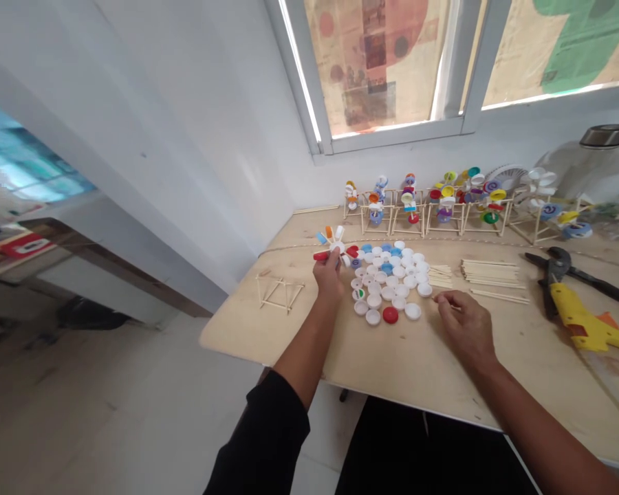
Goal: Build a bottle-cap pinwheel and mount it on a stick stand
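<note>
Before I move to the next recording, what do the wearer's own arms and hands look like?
The left hand is ungloved, its forearm bare up to a plain black sleeve near the elbow. The right hand is also ungloved, its visible forearm bare; no sleeve shows there.

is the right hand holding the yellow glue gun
No, the yellow glue gun lies on the table, apart from the right hand.
</note>
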A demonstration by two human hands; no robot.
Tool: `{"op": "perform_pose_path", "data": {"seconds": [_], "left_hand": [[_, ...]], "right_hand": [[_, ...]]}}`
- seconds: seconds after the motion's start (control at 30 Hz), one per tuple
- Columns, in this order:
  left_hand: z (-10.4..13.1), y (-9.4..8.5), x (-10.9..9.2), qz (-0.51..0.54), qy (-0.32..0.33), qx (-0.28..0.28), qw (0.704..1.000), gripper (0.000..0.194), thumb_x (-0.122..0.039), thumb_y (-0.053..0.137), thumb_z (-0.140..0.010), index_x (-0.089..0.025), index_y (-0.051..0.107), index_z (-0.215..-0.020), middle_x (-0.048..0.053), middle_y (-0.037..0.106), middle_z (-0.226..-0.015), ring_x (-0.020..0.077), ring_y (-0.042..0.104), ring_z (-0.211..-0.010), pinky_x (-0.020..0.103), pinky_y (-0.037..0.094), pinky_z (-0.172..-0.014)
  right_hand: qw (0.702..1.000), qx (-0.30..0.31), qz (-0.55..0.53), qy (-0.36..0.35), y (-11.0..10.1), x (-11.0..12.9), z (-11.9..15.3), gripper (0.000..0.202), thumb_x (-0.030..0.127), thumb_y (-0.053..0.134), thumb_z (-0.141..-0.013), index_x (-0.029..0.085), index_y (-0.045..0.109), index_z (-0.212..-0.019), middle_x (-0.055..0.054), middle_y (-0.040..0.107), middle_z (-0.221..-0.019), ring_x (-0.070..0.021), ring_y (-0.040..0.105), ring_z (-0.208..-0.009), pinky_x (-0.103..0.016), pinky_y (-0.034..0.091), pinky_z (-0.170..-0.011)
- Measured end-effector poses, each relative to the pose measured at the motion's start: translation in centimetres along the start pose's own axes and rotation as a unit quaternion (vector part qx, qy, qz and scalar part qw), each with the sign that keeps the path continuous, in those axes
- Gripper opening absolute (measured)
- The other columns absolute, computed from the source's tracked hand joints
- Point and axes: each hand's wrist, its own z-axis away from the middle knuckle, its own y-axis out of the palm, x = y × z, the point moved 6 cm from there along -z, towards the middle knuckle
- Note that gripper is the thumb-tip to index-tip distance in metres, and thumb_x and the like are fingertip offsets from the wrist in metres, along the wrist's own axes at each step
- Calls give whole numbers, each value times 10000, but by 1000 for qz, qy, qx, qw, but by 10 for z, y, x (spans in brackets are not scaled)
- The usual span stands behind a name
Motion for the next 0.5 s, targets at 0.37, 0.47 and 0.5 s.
{"op": "perform_pose_path", "data": {"seconds": [0.37,0.47,0.5], "left_hand": [[-46,30,20,-17,-49,55,997,266,-225,834,-569,-152,589,-642,-3,628,-612,98,587,-559,225,435,-560],[-40,33,26,-34,-71,82,994,316,-220,858,-511,-154,561,-595,-24,577,-527,97,550,-500,229,417,-524],[-36,34,28,-38,-77,87,992,324,-217,863,-496,-154,559,-590,-30,566,-510,97,543,-490,230,415,-519]], "right_hand": [[1000,4,-11,-7,2,-1,1,206,342,498,-818,211,654,-794,-57,701,-826,-217,624,-811,-363,500,-786],[1000,5,-19,-7,3,-1,1,203,342,500,-818,210,652,-790,-59,702,-836,-219,624,-821,-366,502,-788],[1000,7,-21,-5,3,-1,0,206,346,501,-818,209,652,-789,-59,702,-838,-220,624,-823,-367,502,-787]]}}
